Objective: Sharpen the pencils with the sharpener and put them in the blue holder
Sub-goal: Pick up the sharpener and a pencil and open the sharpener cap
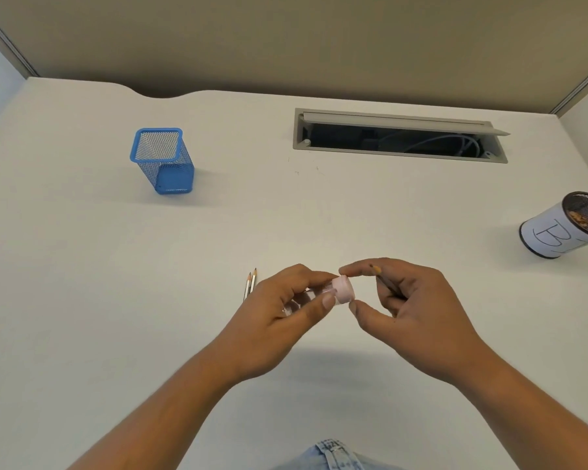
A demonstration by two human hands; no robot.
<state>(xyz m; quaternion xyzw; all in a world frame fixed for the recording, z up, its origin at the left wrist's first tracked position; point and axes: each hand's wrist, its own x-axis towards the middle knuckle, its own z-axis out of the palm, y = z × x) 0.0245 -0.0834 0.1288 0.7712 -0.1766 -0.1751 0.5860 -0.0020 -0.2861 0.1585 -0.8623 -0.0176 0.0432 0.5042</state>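
Note:
A small pink sharpener [342, 290] is held above the white desk [116, 283] between both hands. My left hand [279, 320] grips its clear body from the left. My right hand [411, 310] pinches its pink cap with thumb and forefinger, and a pencil [384, 281] is tucked between the other fingers. Two sharpened pencils [251, 283] lie side by side on the desk just left of my left hand, tips pointing away. The blue mesh holder [162, 161] stands at the far left and looks empty.
A black mesh cup wrapped in white paper with a hand-drawn letter [564, 225] stands at the right edge and holds shavings. A grey cable hatch [398, 137] lies open at the back of the desk. Partition walls surround the desk.

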